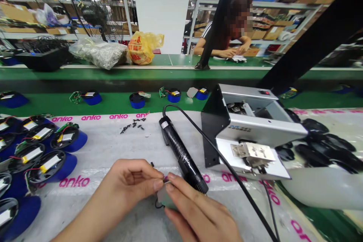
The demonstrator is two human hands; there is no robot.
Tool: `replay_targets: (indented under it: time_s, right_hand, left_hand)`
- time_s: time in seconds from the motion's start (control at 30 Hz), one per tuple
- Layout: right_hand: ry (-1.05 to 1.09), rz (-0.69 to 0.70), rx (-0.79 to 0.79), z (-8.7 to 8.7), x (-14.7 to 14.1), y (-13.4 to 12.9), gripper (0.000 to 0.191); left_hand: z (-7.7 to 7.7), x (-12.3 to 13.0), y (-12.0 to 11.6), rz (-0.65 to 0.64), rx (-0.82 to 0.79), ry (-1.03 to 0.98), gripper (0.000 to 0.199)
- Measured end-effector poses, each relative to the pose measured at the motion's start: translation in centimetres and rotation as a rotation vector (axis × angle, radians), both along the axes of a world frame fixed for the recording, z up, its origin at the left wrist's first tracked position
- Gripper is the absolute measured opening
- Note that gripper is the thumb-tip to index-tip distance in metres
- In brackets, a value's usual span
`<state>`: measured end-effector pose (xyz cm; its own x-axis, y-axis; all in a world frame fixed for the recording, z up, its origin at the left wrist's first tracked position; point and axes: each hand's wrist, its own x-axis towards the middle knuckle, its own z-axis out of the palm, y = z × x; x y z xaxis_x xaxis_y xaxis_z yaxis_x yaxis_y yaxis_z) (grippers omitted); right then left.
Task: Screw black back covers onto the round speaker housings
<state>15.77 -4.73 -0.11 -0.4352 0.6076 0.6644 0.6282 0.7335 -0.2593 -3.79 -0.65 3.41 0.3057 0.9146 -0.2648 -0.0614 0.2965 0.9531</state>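
My right hand (195, 208) is closed round a small circuit board (163, 196) with a pale grey face and a greenish lower part. At the board's upper edge, the thumb and index finger of my left hand (133, 179) are pinched together; what lies between them is too small and covered to name. A bit of black pokes up behind the left fingers, and a thin dark wire loops below the board. Just beyond my hands lies a black electric screwdriver (183, 153) with its cable. Several small black parts (133, 124) are scattered farther back.
Blue round housings (66, 140) with batteries and wires crowd the left. More sit along the green conveyor (113, 104). A silver and black screw feeder (249, 132) stands right, beside black round parts (326, 143). A co-worker (235, 26) sits across the line.
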Motion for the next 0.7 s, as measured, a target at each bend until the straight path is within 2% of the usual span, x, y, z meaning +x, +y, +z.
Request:
replay_targets:
  time_s: [0.1,0.2,0.3,0.37,0.43,0.47,0.57,0.7]
  right_hand:
    - [-0.079,-0.045,-0.022,0.1,0.2,-0.1,0.036]
    - [-0.094,-0.117,-0.074,0.1,0.6,-0.3,0.051]
    - [-0.05,-0.105,-0.149,0.1,1.2,-0.6,0.057]
    - [-0.017,-0.094,-0.17,0.2,1.6,-0.8,0.055]
    - [0.02,-0.083,-0.192,0.1,1.9,-0.9,0.051]
    - [0.037,-0.075,-0.214,0.0,2.0,-1.0,0.049]
    - [0.063,-0.067,-0.252,-0.3,2.1,-1.5,0.046]
    - [0.105,-0.204,-0.284,-0.7,1.8,-2.8,0.036]
  left_hand:
    - [0.2,0.2,-0.1,-0.012,-0.01,-0.009,0.001]
    - [0.3,-0.1,-0.5,-0.061,-0.006,-0.034,0.015]
    - [-0.1,-1.1,-0.7,-0.116,0.127,0.128,0.047]
    - [-0.7,-1.5,-0.8,-0.197,0.225,0.292,0.078]
    - [-1.4,-1.2,-0.8,-0.301,0.302,0.376,0.099]
    - [-1.8,-0.8,-0.8,-0.332,0.329,0.383,0.101]
    - [-2.3,0.7,-0.9,-0.317,0.353,0.396,0.083]
    - [-2.1,1.3,-1.0,-0.314,0.262,0.417,0.072]
